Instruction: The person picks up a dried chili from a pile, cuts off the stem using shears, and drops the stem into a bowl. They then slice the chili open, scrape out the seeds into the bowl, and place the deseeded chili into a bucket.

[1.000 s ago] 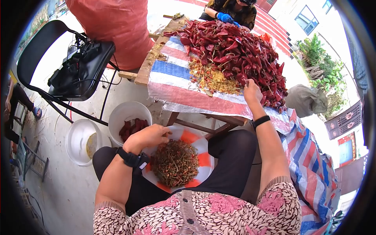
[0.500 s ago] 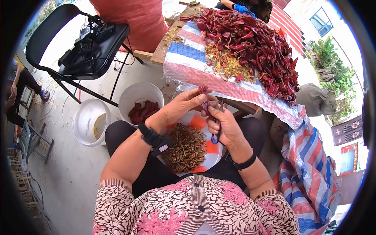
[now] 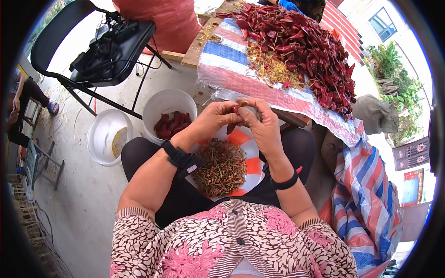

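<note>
My left hand [image 3: 217,119] is closed on a dark red dried chili pepper [image 3: 231,127] above my lap. Pressed close against it, my right hand [image 3: 262,124] pinches the same pepper at its upper end, thumb and fingers together. The scissors with the blue handle do not show now; my right hand may be hiding them. Under both hands, a white and orange basin [image 3: 253,167] rests between my legs. It holds a heap of cut stems [image 3: 220,169].
Ahead, a heap of dried chilies [image 3: 296,44] covers a striped sheet [image 3: 225,52] on a table. To the left are a white bucket [image 3: 152,109] with chilies, another bucket [image 3: 96,139] and a black folding chair [image 3: 109,69]. A co-worker's blue glove [image 3: 288,5] shows beyond.
My right hand has moved up and turned over, closing in on my left hand. The scissors visible in it before are out of sight. The chili now hangs lower between my hands.
</note>
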{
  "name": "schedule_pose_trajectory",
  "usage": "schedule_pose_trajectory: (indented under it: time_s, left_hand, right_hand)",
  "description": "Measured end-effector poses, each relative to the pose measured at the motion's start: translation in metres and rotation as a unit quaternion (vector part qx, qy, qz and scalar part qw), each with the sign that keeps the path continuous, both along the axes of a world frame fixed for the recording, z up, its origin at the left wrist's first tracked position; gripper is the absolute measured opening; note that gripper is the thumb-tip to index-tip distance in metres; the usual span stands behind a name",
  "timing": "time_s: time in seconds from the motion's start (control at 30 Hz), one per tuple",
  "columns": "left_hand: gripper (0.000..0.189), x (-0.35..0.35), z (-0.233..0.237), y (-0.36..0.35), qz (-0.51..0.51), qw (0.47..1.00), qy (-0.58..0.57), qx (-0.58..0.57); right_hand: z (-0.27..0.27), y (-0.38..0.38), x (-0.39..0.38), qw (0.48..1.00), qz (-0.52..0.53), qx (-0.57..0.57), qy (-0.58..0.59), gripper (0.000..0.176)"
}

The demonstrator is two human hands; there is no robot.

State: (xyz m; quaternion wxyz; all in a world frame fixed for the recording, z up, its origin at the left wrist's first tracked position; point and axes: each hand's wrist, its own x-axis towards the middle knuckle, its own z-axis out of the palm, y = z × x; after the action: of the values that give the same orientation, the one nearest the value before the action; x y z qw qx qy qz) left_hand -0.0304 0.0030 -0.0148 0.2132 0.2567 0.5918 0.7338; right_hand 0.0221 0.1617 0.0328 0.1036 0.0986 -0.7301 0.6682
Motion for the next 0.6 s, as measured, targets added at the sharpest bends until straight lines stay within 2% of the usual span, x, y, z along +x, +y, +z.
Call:
schedule_pose_trajectory:
  time_s: [0.1,0.2,0.23,0.3,0.43,0.5,0.53,0.57,0.6]
  left_hand:
    - [0.029,0.008,0.007,-0.004,0.006,0.999,-0.005,-0.033]
    - [0.026,0.014,0.013,-0.006,-0.019,0.999,-0.005,-0.031]
    - [0.024,0.016,0.015,-0.008,-0.023,0.999,-0.01,-0.039]
    - [0.022,0.018,0.017,-0.011,-0.032,0.998,-0.021,-0.054]
    - [0.019,0.015,-0.008,-0.007,0.02,0.997,0.022,-0.077]
    - [0.018,0.018,-0.022,-0.004,0.053,0.993,0.053,-0.092]
    - [0.018,0.023,-0.014,-0.004,0.052,0.99,0.063,-0.116]
    - [0.017,0.027,-0.003,-0.003,0.052,0.986,0.074,-0.14]
    - [0.016,0.03,0.007,-0.003,0.051,0.981,0.086,-0.164]
  right_hand:
    - [-0.002,-0.008,-0.001,1.0,0.018,0.007,0.003,0.007]
    - [-0.014,-0.002,-0.003,1.0,-0.003,0.027,0.004,0.009]
    - [-0.013,-0.001,-0.004,0.991,-0.022,0.111,0.077,0.01]
    - [-0.007,0.0,-0.004,0.934,-0.059,0.276,0.219,0.014]
    - [-0.004,-0.011,0.007,0.87,-0.065,0.435,0.225,0.014]
    - [-0.012,-0.007,0.0,0.892,-0.052,0.399,0.205,0.011]
    - [-0.018,-0.003,-0.005,0.903,-0.046,0.381,0.195,0.011]
    - [-0.031,0.006,-0.013,0.964,-0.003,0.246,0.099,0.012]
    - [-0.025,0.005,-0.011,0.993,0.024,0.116,0.019,0.014]
